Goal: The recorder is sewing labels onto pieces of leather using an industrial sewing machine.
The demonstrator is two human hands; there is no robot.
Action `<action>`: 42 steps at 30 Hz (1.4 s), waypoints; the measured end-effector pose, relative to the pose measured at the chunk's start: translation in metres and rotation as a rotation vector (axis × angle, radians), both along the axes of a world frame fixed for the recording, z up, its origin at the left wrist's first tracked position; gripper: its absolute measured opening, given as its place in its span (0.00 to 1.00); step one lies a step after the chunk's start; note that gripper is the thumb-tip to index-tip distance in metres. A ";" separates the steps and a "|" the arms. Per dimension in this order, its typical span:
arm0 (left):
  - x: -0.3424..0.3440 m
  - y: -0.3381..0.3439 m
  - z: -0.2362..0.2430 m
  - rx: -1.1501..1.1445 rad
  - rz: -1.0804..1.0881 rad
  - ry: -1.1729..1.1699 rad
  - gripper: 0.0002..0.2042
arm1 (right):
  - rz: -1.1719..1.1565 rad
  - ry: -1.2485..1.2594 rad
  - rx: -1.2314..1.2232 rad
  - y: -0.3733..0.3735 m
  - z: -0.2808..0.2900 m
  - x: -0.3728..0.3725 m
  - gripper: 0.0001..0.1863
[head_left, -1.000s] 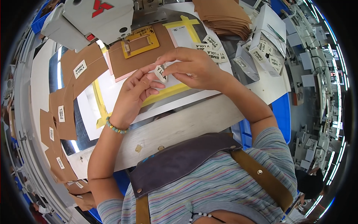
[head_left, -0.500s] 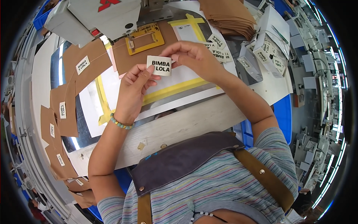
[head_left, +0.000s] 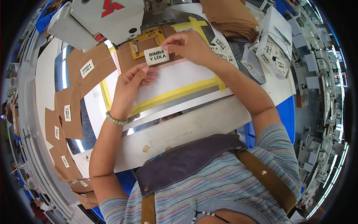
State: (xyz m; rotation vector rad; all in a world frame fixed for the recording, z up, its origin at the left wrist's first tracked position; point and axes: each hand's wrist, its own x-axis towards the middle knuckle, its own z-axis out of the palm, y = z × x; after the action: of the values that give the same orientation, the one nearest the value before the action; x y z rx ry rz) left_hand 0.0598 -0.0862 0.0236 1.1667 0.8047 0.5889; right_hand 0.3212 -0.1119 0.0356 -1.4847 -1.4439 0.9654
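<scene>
A small white rectangular label [head_left: 157, 58] with black print is pinched at its upper right corner by my right hand [head_left: 192, 47]. My left hand [head_left: 128, 86] is just below the label's lower left corner, its fingers loosely curled and apart; whether a fingertip still touches the label I cannot tell. Behind the label lies a yellow rectangular frame [head_left: 135, 52] on a brown sheet piece [head_left: 123, 56], beneath the white sewing machine head [head_left: 123, 18]. White paper edged with yellow tape [head_left: 175, 95] lies under my hands.
Linked brown pieces [head_left: 69, 95] with sewn labels trail down the table's left side. Brown pieces are stacked [head_left: 229, 20] at the back right. Loose labels [head_left: 226, 56] lie beside white boxes [head_left: 278, 26] holding more labels. A blue bin [head_left: 285, 119] sits below the right table edge.
The label has moved away from me toward the yellow frame and tilted, carried by my right hand. My left thumb, earlier lying over the label, has come off its face.
</scene>
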 end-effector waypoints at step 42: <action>-0.004 0.062 -0.024 1.444 -0.053 0.530 0.19 | 0.085 -0.296 -0.074 0.102 -0.008 0.001 0.12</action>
State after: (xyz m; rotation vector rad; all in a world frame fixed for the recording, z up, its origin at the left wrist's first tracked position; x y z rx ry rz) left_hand 0.0556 -0.0243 -0.0006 2.7377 0.7350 0.8473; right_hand 0.3225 -0.0102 0.0280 -1.6862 -1.7094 0.8840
